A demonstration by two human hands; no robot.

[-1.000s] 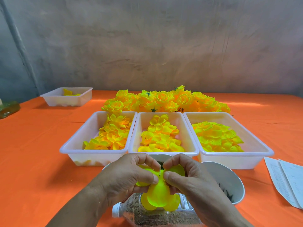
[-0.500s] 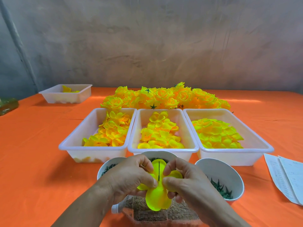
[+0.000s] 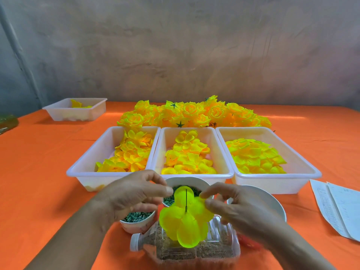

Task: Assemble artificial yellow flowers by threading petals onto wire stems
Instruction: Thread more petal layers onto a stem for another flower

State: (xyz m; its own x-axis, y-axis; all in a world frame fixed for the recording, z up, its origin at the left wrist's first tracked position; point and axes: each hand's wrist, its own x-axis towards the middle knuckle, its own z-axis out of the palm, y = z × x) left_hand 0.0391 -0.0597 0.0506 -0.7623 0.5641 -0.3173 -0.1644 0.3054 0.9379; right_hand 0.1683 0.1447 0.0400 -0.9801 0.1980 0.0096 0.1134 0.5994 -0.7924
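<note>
low in the middle of the view, a lime-yellow petal piece (image 3: 185, 225) with rounded lobes is threaded on a thin dark wire stem (image 3: 186, 199). the stem stands upright through its centre and its tip shows against the top lobe.

the right hand (image 3: 239, 207) comes in from 4 o'clock, with thumb and forefinger clamped on the lobe at 2 o'clock. the left hand (image 3: 136, 193) comes in from 8 o'clock with its fingers curled. its thumb tip is just beside the top lobe, but i cannot tell whether it grips anything.

directly under the petal piece, at 6 o'clock, a clear plastic bottle (image 3: 214, 248) of brown grains lies on its side. three white bowls sit around the hands:
- one (image 3: 136, 226) at 8 o'clock, holding small green pieces
- one (image 3: 187, 179) at 12 o'clock
- one (image 3: 268, 201) at 3 o'clock

beyond the bowls, three white trays of loose yellow petals stand side by side: left (image 3: 93, 152), middle (image 3: 221, 152) and right (image 3: 298, 164). a heap of finished yellow roses (image 3: 194, 114) lies behind them. a smaller tray (image 3: 78, 115) sits well apart at 10 o'clock, and printed papers (image 3: 342, 207) lie at 3 o'clock on the orange tablecloth (image 3: 39, 172).
</note>
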